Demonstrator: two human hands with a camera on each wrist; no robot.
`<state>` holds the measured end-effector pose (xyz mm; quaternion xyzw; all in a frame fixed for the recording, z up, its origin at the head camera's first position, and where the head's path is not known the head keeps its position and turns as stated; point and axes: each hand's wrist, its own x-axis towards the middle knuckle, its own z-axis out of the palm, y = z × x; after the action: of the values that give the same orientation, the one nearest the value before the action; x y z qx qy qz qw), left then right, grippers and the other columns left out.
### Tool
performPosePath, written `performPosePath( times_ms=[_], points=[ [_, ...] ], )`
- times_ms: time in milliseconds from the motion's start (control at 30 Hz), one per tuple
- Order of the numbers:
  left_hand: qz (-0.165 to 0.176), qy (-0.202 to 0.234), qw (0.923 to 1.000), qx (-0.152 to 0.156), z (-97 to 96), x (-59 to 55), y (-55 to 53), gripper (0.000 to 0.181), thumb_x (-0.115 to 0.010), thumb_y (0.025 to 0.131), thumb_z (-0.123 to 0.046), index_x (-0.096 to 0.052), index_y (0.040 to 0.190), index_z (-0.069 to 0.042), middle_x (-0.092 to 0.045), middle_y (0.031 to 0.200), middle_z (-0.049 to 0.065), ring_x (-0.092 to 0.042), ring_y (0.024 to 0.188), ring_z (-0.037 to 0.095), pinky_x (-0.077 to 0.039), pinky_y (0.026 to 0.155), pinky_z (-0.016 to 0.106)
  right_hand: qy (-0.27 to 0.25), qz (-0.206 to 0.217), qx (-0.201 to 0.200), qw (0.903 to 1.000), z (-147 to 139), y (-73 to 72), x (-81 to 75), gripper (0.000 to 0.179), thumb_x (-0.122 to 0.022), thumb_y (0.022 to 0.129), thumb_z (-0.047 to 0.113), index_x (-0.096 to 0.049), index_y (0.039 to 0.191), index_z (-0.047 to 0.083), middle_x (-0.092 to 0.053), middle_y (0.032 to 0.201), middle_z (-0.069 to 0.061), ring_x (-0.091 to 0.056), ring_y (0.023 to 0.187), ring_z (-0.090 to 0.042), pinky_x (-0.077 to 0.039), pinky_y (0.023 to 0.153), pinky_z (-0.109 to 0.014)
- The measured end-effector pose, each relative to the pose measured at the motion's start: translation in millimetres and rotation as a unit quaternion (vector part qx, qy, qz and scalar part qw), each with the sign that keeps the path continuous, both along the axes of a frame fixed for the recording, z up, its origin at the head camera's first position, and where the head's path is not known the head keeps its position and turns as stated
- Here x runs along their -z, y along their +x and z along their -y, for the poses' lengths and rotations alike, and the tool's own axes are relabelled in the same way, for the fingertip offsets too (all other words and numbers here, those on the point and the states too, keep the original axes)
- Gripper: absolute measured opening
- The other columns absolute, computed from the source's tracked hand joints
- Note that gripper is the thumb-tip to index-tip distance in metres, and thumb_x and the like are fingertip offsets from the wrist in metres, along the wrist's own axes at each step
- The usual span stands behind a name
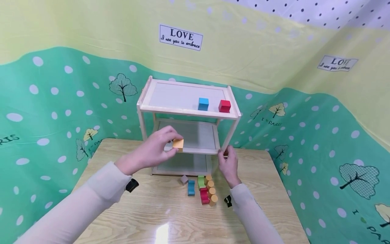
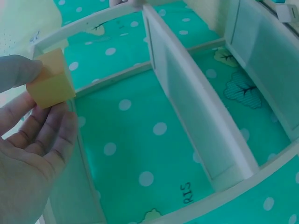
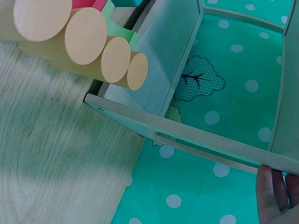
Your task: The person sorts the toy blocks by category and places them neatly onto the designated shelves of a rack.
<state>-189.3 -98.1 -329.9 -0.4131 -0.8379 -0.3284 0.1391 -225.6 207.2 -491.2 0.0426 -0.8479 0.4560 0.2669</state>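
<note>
A patterned green and yellow cloth [image 1: 61,135] hangs behind and at both sides of a wood-grain table [image 1: 146,213]. On the table stands a pale three-tier rack [image 1: 175,96], its open front facing the person.

The left forearm [image 1: 100,186], in a pale sleeve, slants up from the lower left, and the left hand [image 1: 156,147] is raised before the middle tier, palm turned inward. Its thumb and fingers pinch an orange cube [image 1: 178,145], one face turned up. The cube sits at the fingertips, on the hand's right side, and in the head view it overlaps the front edge of the middle tier; how far out from that edge it is cannot be told. Its sides look about equal, so it has no clear long axis. The left hand has it, while the right hand [image 1: 228,166] is off to the right, gripping the rack's right front post close to the end of the middle tier, thumb and fingers on either side of it.

On the top tier, a blue cube [image 1: 203,104] and a red cube [image 1: 224,106] stand apart, toward the right. On the table before the rack, four orange cylinders [image 1: 211,192] form a row; just left of them lie a red notched block [image 1: 204,196] and a green notched block [image 1: 201,182], then a blue notched block [image 1: 191,188] and a small greyish cube [image 1: 184,179].
</note>
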Motion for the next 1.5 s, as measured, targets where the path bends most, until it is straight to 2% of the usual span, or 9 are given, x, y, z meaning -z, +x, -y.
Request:
performPosePath(
  times_ms=[267, 467, 633, 833, 1033, 1300, 1500],
  points=[
    [-0.028, 0.001, 0.9996, 0.004, -0.3, -18.4, -1.1, 0.024, -0.070, 0.082, -0.005, -0.065, 0.104, -0.002, -0.057, 0.100, 0.003, -0.054, 0.087, 0.014, -0.052, 0.075, 0.032, -0.001, 0.003, 0.004, 1.0000, -1.3, 0.0, -1.1, 0.008, -0.055, 0.092, 0.011, -0.054, 0.099, 0.006, -0.055, 0.088, -0.006, -0.057, 0.079, -0.018, -0.056, 0.066, -0.033],
    [-0.030, 0.007, 0.9995, 0.001, 4.3, -33.5, -2.6, 0.024, -0.070, 0.081, -0.005, -0.066, 0.104, -0.003, -0.057, 0.100, 0.002, -0.053, 0.088, 0.016, -0.050, 0.075, 0.032, 0.002, 0.006, 0.000, 1.0000, -1.3, -0.6, 0.1, 0.008, -0.055, 0.093, 0.012, -0.054, 0.099, 0.007, -0.056, 0.088, -0.005, -0.058, 0.079, -0.018, -0.055, 0.064, -0.032],
    [-0.034, 0.010, 0.9994, -0.004, 5.8, -47.6, -6.3, 0.023, -0.069, 0.081, -0.004, -0.066, 0.104, -0.003, -0.057, 0.097, 0.003, -0.054, 0.086, 0.018, -0.049, 0.073, 0.029, 0.002, -0.002, -0.002, 1.0000, -0.5, -0.3, 0.8, 0.008, -0.055, 0.092, 0.012, -0.054, 0.099, 0.007, -0.056, 0.088, -0.005, -0.058, 0.079, -0.018, -0.055, 0.064, -0.032],
    [-0.055, 0.013, 0.9984, 0.003, 3.0, -67.9, -9.6, 0.022, -0.067, 0.082, -0.003, -0.066, 0.103, -0.001, -0.057, 0.096, 0.005, -0.053, 0.085, 0.016, -0.050, 0.074, 0.030, 0.002, -0.011, 0.007, 0.9999, -0.2, -0.2, 1.0, 0.007, -0.056, 0.092, 0.011, -0.054, 0.096, 0.006, -0.056, 0.086, -0.006, -0.058, 0.078, -0.018, -0.055, 0.066, -0.032],
    [-0.065, 0.013, 0.9978, 0.001, -2.1, -85.3, -17.9, 0.022, -0.065, 0.082, -0.002, -0.065, 0.104, 0.002, -0.058, 0.097, 0.007, -0.055, 0.086, 0.016, -0.051, 0.075, 0.030, 0.000, -0.006, 0.004, 1.0000, -0.1, -0.6, 2.3, 0.007, -0.055, 0.092, 0.012, -0.054, 0.096, 0.007, -0.055, 0.087, -0.006, -0.058, 0.079, -0.018, -0.056, 0.066, -0.033],
    [-0.044, 0.028, 0.9984, -0.022, -8.3, -93.8, -34.8, 0.025, -0.060, 0.083, 0.001, -0.064, 0.107, 0.004, -0.056, 0.099, 0.011, -0.054, 0.090, 0.021, -0.052, 0.075, 0.032, 0.000, -0.002, 0.003, 1.0000, -0.6, -0.4, 2.2, 0.008, -0.055, 0.093, 0.012, -0.054, 0.098, 0.007, -0.056, 0.088, -0.006, -0.059, 0.079, -0.018, -0.056, 0.066, -0.033],
    [-0.031, 0.037, 0.9978, -0.046, -11.0, -93.7, -47.4, 0.026, -0.059, 0.084, 0.000, -0.064, 0.109, 0.004, -0.056, 0.101, 0.012, -0.055, 0.091, 0.022, -0.051, 0.077, 0.032, 0.003, 0.005, 0.002, 1.0000, 0.1, 0.2, -0.4, 0.009, -0.055, 0.093, 0.013, -0.054, 0.100, 0.007, -0.056, 0.090, -0.006, -0.058, 0.081, -0.018, -0.055, 0.065, -0.032]
  ],
)
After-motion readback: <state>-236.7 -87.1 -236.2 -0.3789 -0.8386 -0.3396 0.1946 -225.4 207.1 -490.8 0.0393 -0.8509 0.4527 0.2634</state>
